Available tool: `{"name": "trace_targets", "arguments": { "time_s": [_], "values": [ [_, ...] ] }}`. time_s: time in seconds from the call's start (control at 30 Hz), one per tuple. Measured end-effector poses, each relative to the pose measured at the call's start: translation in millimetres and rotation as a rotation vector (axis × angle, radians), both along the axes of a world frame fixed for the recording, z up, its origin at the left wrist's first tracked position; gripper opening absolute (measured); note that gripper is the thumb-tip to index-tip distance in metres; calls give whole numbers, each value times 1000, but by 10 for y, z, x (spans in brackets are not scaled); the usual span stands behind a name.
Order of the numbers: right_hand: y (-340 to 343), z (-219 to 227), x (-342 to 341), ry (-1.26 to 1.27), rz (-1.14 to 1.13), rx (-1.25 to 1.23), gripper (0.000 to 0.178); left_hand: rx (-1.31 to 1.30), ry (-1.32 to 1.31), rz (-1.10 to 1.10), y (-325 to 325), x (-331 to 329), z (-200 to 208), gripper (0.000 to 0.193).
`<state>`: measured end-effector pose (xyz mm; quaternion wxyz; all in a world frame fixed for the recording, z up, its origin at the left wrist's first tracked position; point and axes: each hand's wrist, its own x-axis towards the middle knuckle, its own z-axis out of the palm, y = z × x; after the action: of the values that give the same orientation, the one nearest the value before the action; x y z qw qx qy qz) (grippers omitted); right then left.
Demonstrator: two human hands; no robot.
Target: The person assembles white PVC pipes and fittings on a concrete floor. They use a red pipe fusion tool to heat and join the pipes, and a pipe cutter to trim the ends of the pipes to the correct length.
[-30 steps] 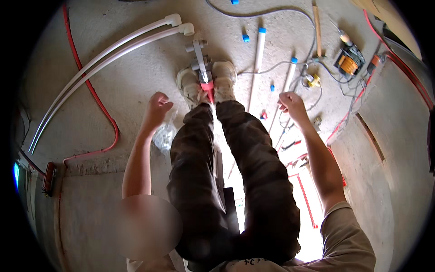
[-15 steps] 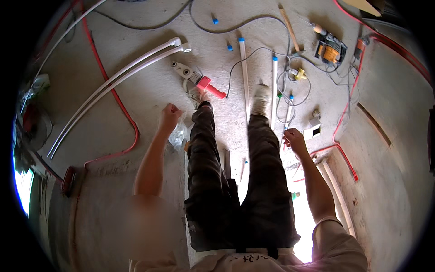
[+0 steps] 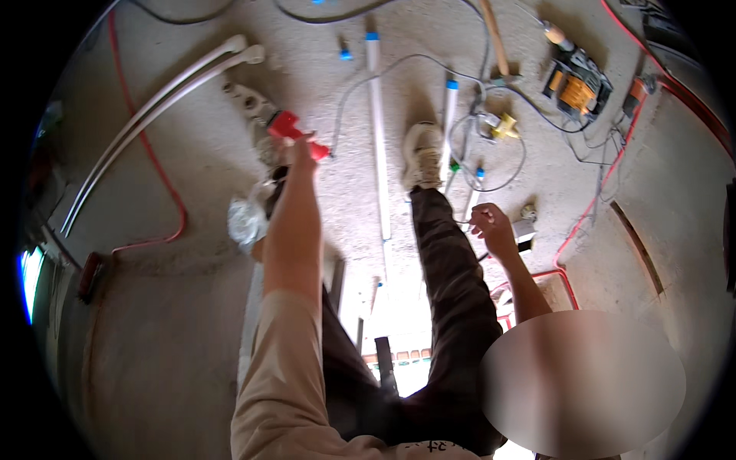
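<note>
My left hand (image 3: 301, 152) reaches down to the red handle of a pipe welding iron (image 3: 284, 125), its fingers closed about the grip, slightly blurred by motion. The tool's grey flat head with round sockets points up and left, beside my left foot. My right hand (image 3: 491, 223) is held closed beside my right leg, fingers pinched together. A thin dark piece shows by its fingertips, too small to name. Near that hand is a small white box (image 3: 523, 234) with a dark opening. A clear plastic bag (image 3: 248, 221) lies left of my left forearm.
White pipes with blue caps (image 3: 376, 115) lie on the concrete floor; two curved white pipes (image 3: 146, 115) lie at left. A hammer (image 3: 494, 34), an orange-and-black power tool (image 3: 576, 90), a yellow plug (image 3: 506, 126) and looped black cable lie at upper right. Red conduit (image 3: 157, 165) runs along the floor.
My left hand has moved up and right, from beside the plastic bag onto the welding iron's red handle. My right hand stays closed by the right leg. The view has shifted.
</note>
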<state>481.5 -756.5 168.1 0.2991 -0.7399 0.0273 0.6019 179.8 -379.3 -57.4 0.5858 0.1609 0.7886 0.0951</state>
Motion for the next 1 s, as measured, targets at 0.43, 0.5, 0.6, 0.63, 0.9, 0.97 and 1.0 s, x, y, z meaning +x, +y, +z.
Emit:
{"name": "trace_targets", "arguments": {
  "time_s": [0.43, 0.5, 0.6, 0.63, 0.9, 0.97, 1.0],
  "values": [
    [1007, 590, 620, 321, -377, -3, 65, 126, -263, 375, -1305, 2092, 3417, 21],
    [1559, 1001, 675, 506, -684, 114, 77, 150, -398, 254, -1318, 2204, 4158, 22],
    [2143, 1371, 851, 669, -975, 361, 76, 63, -399, 144, -1062, 2153, 5221, 27],
    [2041, 1225, 1094, 702, -1056, 454, 72, 41, -425, 114, -992, 2051, 5456, 28],
    [1484, 2676, 1360, 439, -1408, 309, 59, 45, -390, 79, -175, 591, 7023, 25],
    [1394, 3121, 1246, 378, -1423, 343, 61, 65, -375, 65, -28, 248, 7313, 22],
    [1391, 3283, 1223, 348, -1438, 357, 62, 57, -372, 93, 63, 104, 7460, 20]
  ]
}}
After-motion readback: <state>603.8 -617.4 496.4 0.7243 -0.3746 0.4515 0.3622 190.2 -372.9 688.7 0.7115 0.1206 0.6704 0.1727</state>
